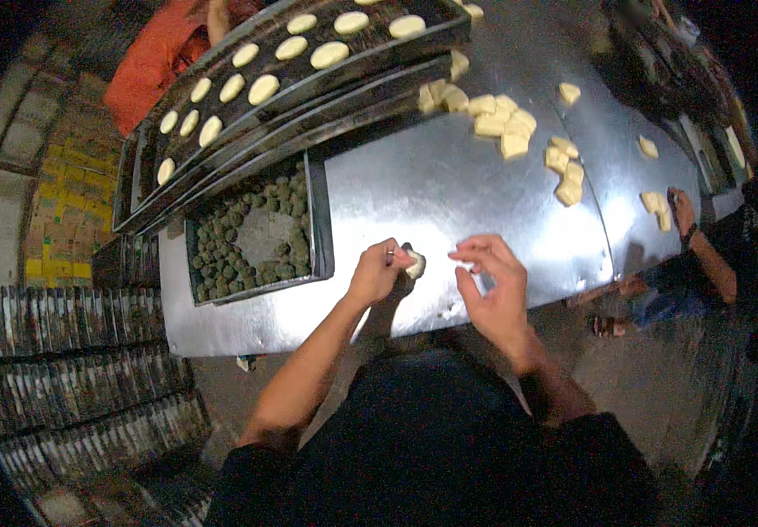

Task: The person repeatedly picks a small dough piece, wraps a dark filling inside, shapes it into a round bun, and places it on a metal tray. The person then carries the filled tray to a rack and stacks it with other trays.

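Over the near edge of the metal table, my left hand (376, 274) is closed on a small piece of dough (415, 265), its pale side showing past the thumb. My right hand (496, 294) is a short way to the right, thumb and fingers apart and holding nothing. Left of my left hand is a metal tray (317, 215) of dark greenish filling balls (213, 255), with a bare patch in their middle. Beyond my hands, cut dough pieces (504, 123) lie in a cluster, and a smaller group of dough pieces (565, 171) lies to its right.
Stacked dark baking trays (308, 114) stand at the far left, the top one bearing flattened dough rounds (330, 55). A person in a red shirt (152, 61) is behind them. At the right, another person's hand (681, 211) is beside more dough pieces. Racked trays (62, 321) fill the lower left.
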`<state>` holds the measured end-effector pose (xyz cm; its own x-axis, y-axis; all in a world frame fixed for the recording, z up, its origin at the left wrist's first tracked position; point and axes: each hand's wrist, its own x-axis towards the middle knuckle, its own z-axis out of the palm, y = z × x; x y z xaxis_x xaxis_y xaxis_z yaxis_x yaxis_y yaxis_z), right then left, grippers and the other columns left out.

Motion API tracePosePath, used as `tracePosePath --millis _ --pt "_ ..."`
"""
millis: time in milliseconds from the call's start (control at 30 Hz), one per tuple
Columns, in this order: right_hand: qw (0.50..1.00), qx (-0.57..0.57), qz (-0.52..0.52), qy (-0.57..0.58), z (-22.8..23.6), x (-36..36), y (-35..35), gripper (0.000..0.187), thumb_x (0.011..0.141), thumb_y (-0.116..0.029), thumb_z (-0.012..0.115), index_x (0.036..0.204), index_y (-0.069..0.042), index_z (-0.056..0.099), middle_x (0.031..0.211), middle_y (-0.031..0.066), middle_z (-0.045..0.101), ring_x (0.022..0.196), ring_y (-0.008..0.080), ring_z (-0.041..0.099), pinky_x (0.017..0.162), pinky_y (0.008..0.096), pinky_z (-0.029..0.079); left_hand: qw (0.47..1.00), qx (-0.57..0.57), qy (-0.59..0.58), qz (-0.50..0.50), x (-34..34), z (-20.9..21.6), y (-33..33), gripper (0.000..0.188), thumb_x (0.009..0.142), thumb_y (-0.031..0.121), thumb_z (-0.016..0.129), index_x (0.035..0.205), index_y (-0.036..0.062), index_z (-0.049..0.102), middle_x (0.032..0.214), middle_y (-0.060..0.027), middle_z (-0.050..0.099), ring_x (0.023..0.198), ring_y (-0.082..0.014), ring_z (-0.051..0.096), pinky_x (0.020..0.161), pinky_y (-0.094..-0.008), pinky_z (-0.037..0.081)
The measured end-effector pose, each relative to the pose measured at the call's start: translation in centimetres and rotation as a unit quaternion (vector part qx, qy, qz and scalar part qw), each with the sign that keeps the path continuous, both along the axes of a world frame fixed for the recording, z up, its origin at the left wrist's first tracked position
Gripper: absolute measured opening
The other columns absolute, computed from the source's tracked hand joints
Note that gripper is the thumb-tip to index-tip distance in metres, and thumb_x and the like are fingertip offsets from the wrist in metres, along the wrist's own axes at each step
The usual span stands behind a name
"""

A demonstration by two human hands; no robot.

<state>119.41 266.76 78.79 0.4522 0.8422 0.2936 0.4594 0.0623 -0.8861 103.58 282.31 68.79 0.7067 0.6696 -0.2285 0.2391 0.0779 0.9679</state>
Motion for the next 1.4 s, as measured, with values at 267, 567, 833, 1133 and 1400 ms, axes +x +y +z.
tracePosePath --millis 267,567,833,1133,1400 --pt "0.965 0.259 0.049 -0.006 7.7 2.7 7.6 0.055 0.1 -0.039 0.048 0.142 -0.003 0.051 0.143 0.017 0.055 0.134 0.0315 0.049 0.114 0.0439 0.033 0.974 -0.214 -0.015 0.076 0.1 -4.6 -1.5 0.022 0.102 0.023 0.062 0.109 0.0039 0.055 0.058 -0.0076 0.056 0.045 -0.0148 0.052 0.042 -0.0302 0.043" --pt "0.878 -0.24 0.101 -0.401 -12.1 -5.8 12.7 0.068 0.096 -0.054 0.053 0.157 -0.029 0.035 0.168 0.0101 0.014 0.151 0.0481 0.01 0.105 0.0837 0.009 0.89 -0.199 -0.139 0.386 -11.8 1.2 -4.8 0.06 0.107 0.054 0.033 0.117 -0.0018 0.054 0.057 -0.0067 0.05 0.047 -0.016 0.046 0.049 -0.0309 0.042" --pt "0.993 -0.021 0.094 -0.067 -6.5 -6.8 17.5 0.042 0.101 -0.029 0.051 0.129 0.0 0.061 0.129 0.0191 0.062 0.124 0.035 0.056 0.112 0.043 0.035 0.845 0.11 -0.012 0.523 -29.3 7.2 7.6 0.037 0.105 0.032 0.053 0.094 -0.0007 0.067 0.062 -0.0009 0.054 0.057 -0.0099 0.052 0.053 -0.0252 0.04" --pt "0.87 0.147 0.2 -0.426 5.3 -26.8 39.5 0.047 0.088 -0.03 0.072 0.13 -0.011 0.061 0.112 0.0138 0.066 0.105 0.034 0.061 0.088 0.0462 0.048 0.714 0.467 0.4 0.335 -41.6 10.0 32.4 0.08 0.081 0.005 0.068 0.153 0.0142 0.034 0.158 -0.0176 0.034 0.109 -0.0469 0.062 0.094 -0.0501 0.051" --pt "0.907 0.052 0.111 -0.403 4.8 -27.9 42.8 0.024 0.09 -0.033 0.071 0.092 -0.009 0.072 0.077 0.0123 0.069 0.073 0.0343 0.068 0.062 0.0443 0.051 0.792 0.407 0.375 0.257 -42.7 8.3 31.4 0.101 0.071 0.001 0.071 0.157 0.0157 0.021 0.163 -0.0183 0.018 0.098 -0.049 0.066 0.082 -0.0529 0.056"
